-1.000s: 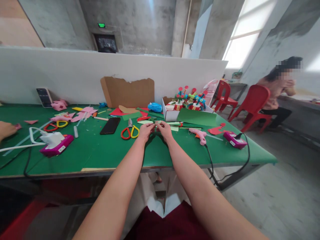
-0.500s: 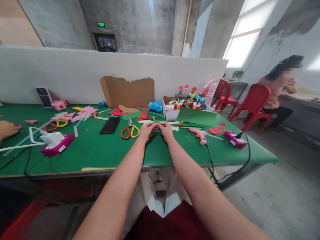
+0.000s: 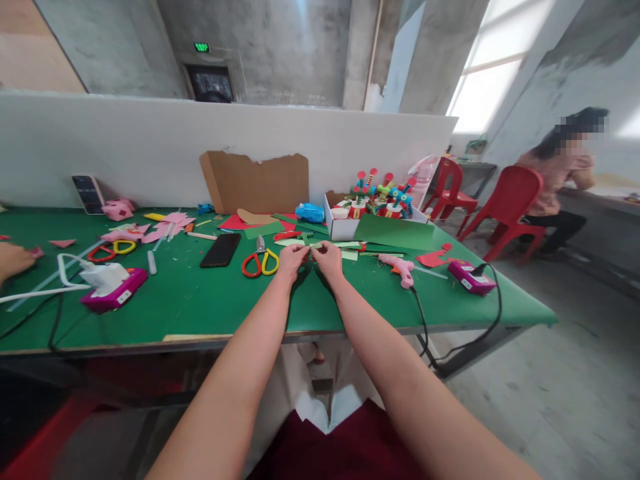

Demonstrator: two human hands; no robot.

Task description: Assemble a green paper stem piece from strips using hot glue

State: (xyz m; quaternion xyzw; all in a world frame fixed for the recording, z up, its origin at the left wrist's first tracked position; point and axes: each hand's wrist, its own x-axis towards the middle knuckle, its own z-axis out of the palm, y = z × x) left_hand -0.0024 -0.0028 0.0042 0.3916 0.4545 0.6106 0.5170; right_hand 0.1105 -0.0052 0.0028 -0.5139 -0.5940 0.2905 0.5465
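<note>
My left hand (image 3: 294,259) and my right hand (image 3: 327,259) meet above the green table, fingertips pinched. Between them is a small light-green paper strip (image 3: 315,245), mostly hidden by the fingers. Just beyond my hands lie a dark green folded paper spring (image 3: 306,236) and a red-handled tool (image 3: 287,235). Scissors with red and yellow handles (image 3: 260,263) rest left of my left hand. To the right of my right hand lies a pink glue gun (image 3: 400,267) with its cord over the table edge.
A white box (image 3: 344,230) holds several colourful paper figures, with green sheets (image 3: 395,233) leaning on its front. A black phone (image 3: 221,251), purple power sockets (image 3: 114,291) and pink scraps (image 3: 173,225) lie about. Another person's hand (image 3: 15,260) is at far left; someone sits at far right.
My fingertips have drawn slightly apart, and more of the green strip shows between them. Things on the table stay where they were.
</note>
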